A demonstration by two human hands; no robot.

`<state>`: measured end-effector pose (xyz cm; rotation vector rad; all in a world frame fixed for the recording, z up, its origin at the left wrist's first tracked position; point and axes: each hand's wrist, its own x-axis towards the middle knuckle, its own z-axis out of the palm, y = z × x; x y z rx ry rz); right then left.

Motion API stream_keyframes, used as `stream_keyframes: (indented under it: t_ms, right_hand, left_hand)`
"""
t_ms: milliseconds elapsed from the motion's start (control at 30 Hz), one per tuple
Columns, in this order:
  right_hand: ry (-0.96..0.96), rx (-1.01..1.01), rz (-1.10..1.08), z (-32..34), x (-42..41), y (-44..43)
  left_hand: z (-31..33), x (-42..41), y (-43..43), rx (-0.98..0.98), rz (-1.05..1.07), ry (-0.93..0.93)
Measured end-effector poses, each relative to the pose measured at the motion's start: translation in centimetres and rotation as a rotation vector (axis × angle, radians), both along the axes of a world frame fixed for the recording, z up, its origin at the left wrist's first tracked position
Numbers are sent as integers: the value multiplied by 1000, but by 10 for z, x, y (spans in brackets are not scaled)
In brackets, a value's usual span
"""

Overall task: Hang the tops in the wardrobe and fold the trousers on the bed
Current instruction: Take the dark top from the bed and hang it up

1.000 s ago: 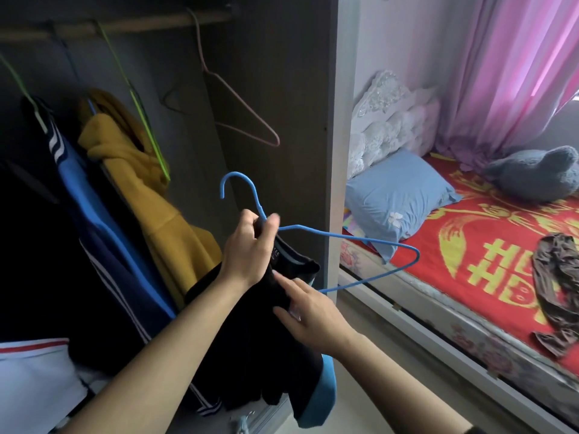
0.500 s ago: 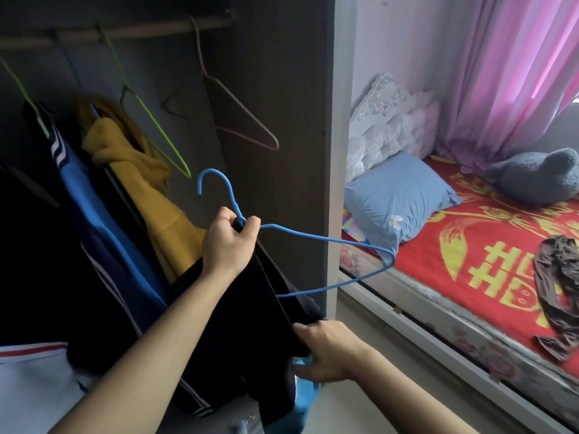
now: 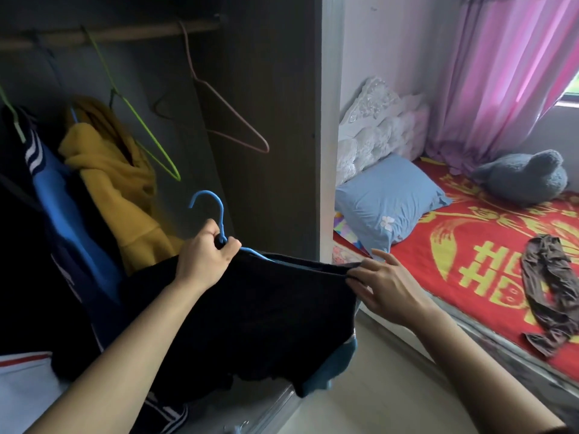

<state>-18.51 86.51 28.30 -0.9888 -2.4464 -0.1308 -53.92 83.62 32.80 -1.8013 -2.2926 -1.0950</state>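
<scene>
- Head view, wardrobe on the left and bed (image 3: 463, 364) on the right: the left hand (image 3: 205, 261) grips the neck of the blue hanger (image 3: 219, 214) just below its hook, fingers curled round the wire and, it appears, the collar of the black top (image 3: 250, 314).
- The right hand (image 3: 387, 285) pinches the top's shoulder edge between thumb and forefinger at the far right; the other fingers are spread and hold nothing.
- Change: half a second ago the hanger's right arm stood bare in the air and the right hand was low at the hem. Now the cloth is drawn taut over that arm, and only a short length of blue wire shows beside the left hand.
- Meaning: the top now appears seated on both shoulders of the hanger, so the dressing step is nearly done. The hook is free and well below the rail (image 3: 125, 34).
- Next, as a judgement: release the shoulder, then lift the hook to the rail, probably into the gap by the empty green hanger (image 3: 147, 136) and pink hanger (image 3: 232, 120), right of the yellow garment (image 3: 119, 189).
- Risk: the stretched shoulder may slip off once the pinch is let go.
- Remaining: the brown trousers (image 3: 551, 296) lie crumpled and unfolded on the bed, well apart from both hands.
</scene>
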Motion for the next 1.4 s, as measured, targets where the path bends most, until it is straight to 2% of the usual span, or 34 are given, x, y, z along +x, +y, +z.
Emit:
stream_keyframes:
  t_ms: [133, 300, 367, 533, 700, 767, 867, 967, 1067, 1100, 1133, 1200, 1267, 1333, 1400]
  right_hand:
    - [75, -80, 28, 29, -25, 0]
    - [108, -200, 47, 46, -48, 2]
    - [136, -181, 64, 50, -54, 3]
    - [26, -62, 97, 58, -65, 7]
    - [0, -78, 113, 56, -53, 7]
    - [-61, -62, 77, 53, -40, 9]
    - [-111, -124, -61, 48, -9, 18]
    - [-12, -215, -89, 48, 2, 19]
    - [195, -255, 5, 47, -13, 12]
    - [210, -283, 36, 46, -16, 10]
    - [165, -312, 65, 44, -18, 9]
    - [-60, -342, 85, 34, -20, 9]
    - [-235, -356, 24, 24, -22, 8]
    - [-242, -326, -30, 22, -23, 11]
    - [-169, -261, -42, 28, -21, 15]
  left_hand:
    - [-6, 23, 1, 6, -109, 50]
    - [-3, 47, -2, 45, -231, 4]
    - [-1, 52, -3, 52, -274, -21]
    - [0, 64, -3, 9, -369, 41]
    - [0, 61, -3, -23, -493, 82]
    - [-1, 53, -2, 74, -470, 135]
    - [-1, 32, 0, 140, -294, 124]
    - [-5, 28, 3, 81, -247, 87]
    - [0, 30, 10, 111, -212, 37]
    - [5, 29, 12, 135, -198, 6]
    - [9, 27, 13, 161, -181, -18]
    - [14, 26, 14, 212, -178, -10]
    - [14, 31, 11, 230, -219, 50]
    - [8, 32, 8, 200, -239, 85]
    - [-2, 23, 6, 94, -241, 65]
